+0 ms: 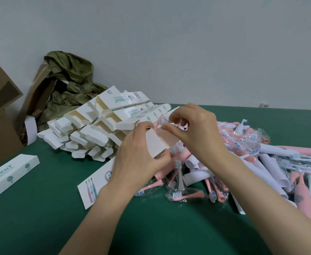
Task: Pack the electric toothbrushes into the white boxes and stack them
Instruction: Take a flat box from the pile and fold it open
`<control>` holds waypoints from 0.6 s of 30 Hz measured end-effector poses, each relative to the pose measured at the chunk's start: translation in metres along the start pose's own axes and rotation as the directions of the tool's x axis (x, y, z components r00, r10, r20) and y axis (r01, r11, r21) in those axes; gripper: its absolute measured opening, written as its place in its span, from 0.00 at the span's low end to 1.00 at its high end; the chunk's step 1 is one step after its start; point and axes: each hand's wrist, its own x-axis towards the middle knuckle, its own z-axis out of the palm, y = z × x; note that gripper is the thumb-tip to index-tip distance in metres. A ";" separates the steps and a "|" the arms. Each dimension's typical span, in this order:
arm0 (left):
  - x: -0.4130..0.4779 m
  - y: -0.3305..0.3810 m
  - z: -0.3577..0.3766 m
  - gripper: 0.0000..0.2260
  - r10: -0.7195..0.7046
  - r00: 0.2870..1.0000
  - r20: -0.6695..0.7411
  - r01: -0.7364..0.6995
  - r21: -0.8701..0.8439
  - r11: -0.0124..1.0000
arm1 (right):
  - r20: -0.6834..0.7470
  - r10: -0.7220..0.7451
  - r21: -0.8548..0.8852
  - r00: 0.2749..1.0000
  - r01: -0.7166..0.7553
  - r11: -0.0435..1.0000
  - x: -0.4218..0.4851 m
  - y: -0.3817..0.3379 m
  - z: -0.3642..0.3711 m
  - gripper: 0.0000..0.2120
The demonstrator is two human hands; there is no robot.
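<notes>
Green table (40,218), early going, I judge: left hand (132,155) grips an open white box (158,144) mid-table, right hand (193,129) pinches a pink toothbrush (157,124) into it. One closed box (11,173) lies at the left edge; empty boxes (88,129) and loose toothbrushes (261,162) remain.

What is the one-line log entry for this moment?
left hand holds box | right hand pinches brush at box mouth | brush pile right | open boxes behind

One white box (158,144) is gripped by the left hand (136,155), and one pink brush head (157,125) is pinched at its mouth by the right hand (197,129). Left of the grip, one closed box (13,172) and one flat printed box (97,178) are seen lying singly. The heap of open boxes (88,131) behind the grip and the pile of pink and white toothbrush parts (272,159) to its right are too crowded to be counted.
</notes>
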 end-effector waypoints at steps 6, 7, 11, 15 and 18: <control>0.001 0.000 -0.002 0.27 -0.017 1.000 -0.024 0.017 -0.017 1.000 | 0.023 0.029 0.061 0.999 -0.030 0.998 -0.001 -0.006 -0.002 0.07; 0.000 0.000 -0.002 0.27 -0.012 1.000 -0.027 0.011 -0.019 1.000 | 0.023 0.056 0.088 0.998 -0.058 0.994 -0.001 -0.007 -0.002 0.10; 0.000 -0.001 0.000 0.28 -0.001 0.999 -0.045 0.000 -0.022 1.000 | 0.095 0.030 0.100 0.995 -0.040 0.994 -0.002 -0.010 0.001 0.07; 0.000 -0.005 0.003 0.29 0.017 0.999 -0.045 -0.016 0.014 1.000 | 0.398 0.022 -0.015 0.917 -0.018 1.000 -0.009 -0.014 0.011 0.14; 0.001 -0.009 0.001 0.30 0.013 0.998 -0.065 -0.011 0.031 0.999 | 0.466 0.013 0.006 0.884 -0.018 1.000 -0.009 -0.009 0.007 0.18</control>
